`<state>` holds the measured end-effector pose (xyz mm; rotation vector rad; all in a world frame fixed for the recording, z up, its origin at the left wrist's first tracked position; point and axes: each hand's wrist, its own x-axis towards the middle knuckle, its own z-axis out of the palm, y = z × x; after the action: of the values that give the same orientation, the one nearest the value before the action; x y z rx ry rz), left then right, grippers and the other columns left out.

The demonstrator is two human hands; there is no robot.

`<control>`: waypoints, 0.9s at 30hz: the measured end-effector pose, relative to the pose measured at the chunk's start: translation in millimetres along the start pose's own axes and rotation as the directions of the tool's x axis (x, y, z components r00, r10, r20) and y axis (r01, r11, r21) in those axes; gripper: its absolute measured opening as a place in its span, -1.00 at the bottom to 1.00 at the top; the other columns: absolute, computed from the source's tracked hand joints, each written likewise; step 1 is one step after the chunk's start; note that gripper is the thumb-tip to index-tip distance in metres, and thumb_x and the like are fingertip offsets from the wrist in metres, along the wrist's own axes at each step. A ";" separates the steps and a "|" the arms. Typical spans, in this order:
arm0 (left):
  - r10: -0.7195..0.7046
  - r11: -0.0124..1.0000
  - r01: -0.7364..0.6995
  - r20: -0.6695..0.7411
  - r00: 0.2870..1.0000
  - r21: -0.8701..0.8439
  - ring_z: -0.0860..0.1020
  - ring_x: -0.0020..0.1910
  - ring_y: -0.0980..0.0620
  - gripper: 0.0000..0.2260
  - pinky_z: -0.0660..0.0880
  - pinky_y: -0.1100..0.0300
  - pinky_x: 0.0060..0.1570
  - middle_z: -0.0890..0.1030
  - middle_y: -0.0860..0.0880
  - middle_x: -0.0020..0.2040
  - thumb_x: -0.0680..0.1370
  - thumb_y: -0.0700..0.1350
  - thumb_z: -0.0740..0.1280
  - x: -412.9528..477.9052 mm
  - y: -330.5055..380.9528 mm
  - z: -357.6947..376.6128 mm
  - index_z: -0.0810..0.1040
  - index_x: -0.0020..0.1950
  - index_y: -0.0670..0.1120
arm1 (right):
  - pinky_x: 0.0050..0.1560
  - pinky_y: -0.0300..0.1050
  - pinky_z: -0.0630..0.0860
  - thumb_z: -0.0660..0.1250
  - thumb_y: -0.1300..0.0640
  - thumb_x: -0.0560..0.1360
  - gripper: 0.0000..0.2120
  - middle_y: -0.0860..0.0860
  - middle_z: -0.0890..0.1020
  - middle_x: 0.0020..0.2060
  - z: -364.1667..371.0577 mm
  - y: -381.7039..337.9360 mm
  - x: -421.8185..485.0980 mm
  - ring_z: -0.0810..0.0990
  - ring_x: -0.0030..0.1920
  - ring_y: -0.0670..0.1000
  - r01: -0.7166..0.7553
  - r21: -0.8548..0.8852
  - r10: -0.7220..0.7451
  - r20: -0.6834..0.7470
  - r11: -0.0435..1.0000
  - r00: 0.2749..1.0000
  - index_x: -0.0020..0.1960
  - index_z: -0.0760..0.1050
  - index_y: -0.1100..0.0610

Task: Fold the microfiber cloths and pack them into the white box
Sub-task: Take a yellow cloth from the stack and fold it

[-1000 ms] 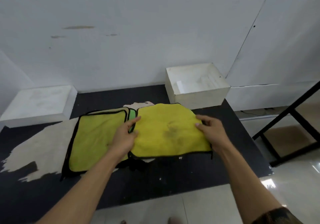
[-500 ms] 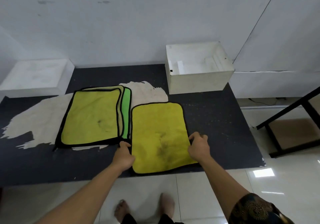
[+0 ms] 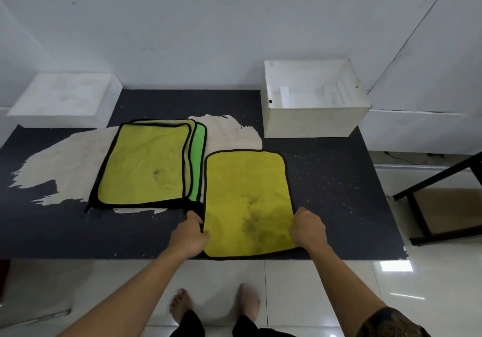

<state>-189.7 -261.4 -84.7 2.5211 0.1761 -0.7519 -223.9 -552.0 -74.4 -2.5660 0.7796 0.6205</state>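
Scuffed white walls point(image 3: 234, 23) are enclosing a bare room serving as a makeshift workspace: a black work surface point(image 3: 339, 193) is peeling in pale patches and carrying a white box point(image 3: 313, 122), while glossy floor tiles point(image 3: 300, 284) are reflecting light (bare feet point(image 3: 180, 308) on them).

yellow cloth point(image 3: 246, 201) has black trim and dark smudges, the stack point(image 3: 148, 164) beside it is yellow-green with a bright green one peeking out, all on a black mat point(image 3: 336, 188) with beige patches, plus a plain white box point(image 3: 313, 117)
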 end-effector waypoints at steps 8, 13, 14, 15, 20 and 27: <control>0.018 0.989 -0.015 0.023 1.000 -0.147 0.56 -0.15 0.03 -0.78 0.53 0.07 -0.11 0.53 -0.02 -0.13 0.54 -0.08 0.37 -11.9 -4.0 10.7 0.36 0.08 -0.02 | -0.11 -0.06 0.42 0.20 0.19 0.52 -0.80 0.14 0.53 0.06 6.0 -0.6 -4.5 0.56 0.03 0.19 0.007 -0.003 -0.007 -0.033 1.000 0.999 0.14 0.41 0.17; 0.111 0.980 -0.097 0.071 0.991 -0.173 0.57 -0.02 0.00 -0.81 0.51 0.10 -0.01 0.58 -0.06 0.05 0.47 -0.08 0.44 -17.8 -4.0 10.5 0.48 0.02 0.00 | -0.09 -0.06 0.42 0.21 0.24 0.53 -0.79 0.16 0.48 0.10 4.3 -3.2 -2.1 0.55 0.06 0.20 0.032 -0.028 -0.032 0.008 0.999 0.999 0.16 0.38 0.19; 0.146 0.980 -0.130 0.100 0.984 -0.154 0.56 -0.01 0.01 -0.77 0.51 0.12 -0.01 0.57 -0.04 0.05 0.44 -0.06 0.46 -19.5 -4.5 9.6 0.48 0.02 0.01 | -0.10 -0.07 0.43 0.19 0.25 0.54 -0.81 0.16 0.49 0.09 4.3 -1.5 -1.8 0.55 0.05 0.19 0.042 -0.036 -0.042 0.015 0.998 0.999 0.14 0.39 0.19; 0.187 0.979 -0.173 0.143 0.972 -0.103 0.53 0.01 0.03 -0.71 0.50 0.11 0.00 0.54 -0.01 0.08 0.41 -0.02 0.49 -21.1 -5.3 8.9 0.47 0.05 0.03 | -0.11 -0.08 0.43 0.18 0.26 0.54 -0.83 0.15 0.51 0.07 4.5 0.8 -1.7 0.55 0.03 0.17 0.055 -0.046 -0.054 0.018 0.997 0.998 0.12 0.40 0.18; 0.308 0.885 -0.345 0.163 0.937 0.312 0.51 0.01 0.01 -0.51 0.52 0.07 -0.04 0.37 0.07 0.16 0.41 -0.10 0.45 -28.4 -13.2 12.0 0.35 0.26 0.10 | -0.19 -0.13 0.42 0.24 0.14 0.57 -0.93 0.09 0.61 -0.02 4.4 14.2 -5.4 0.49 -0.16 0.03 0.081 -0.069 -0.081 -0.003 0.994 0.997 0.00 0.44 0.13; 0.413 0.883 -0.397 -0.012 0.911 0.251 0.51 0.03 0.04 -0.66 0.47 0.22 -0.02 0.45 0.08 0.05 0.46 -0.23 0.28 -28.4 -19.6 12.2 0.54 0.20 0.01 | -0.44 -0.21 0.34 0.47 -0.38 0.26 -0.43 -0.03 0.40 -0.48 -2.4 23.7 -10.2 0.43 -0.44 -0.07 0.147 0.022 -0.147 0.005 0.989 0.989 -0.36 0.37 0.10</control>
<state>-224.4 -249.9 -86.4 2.6809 -0.4405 -0.5452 -244.9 -567.1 -72.6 -2.5722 0.5845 0.5707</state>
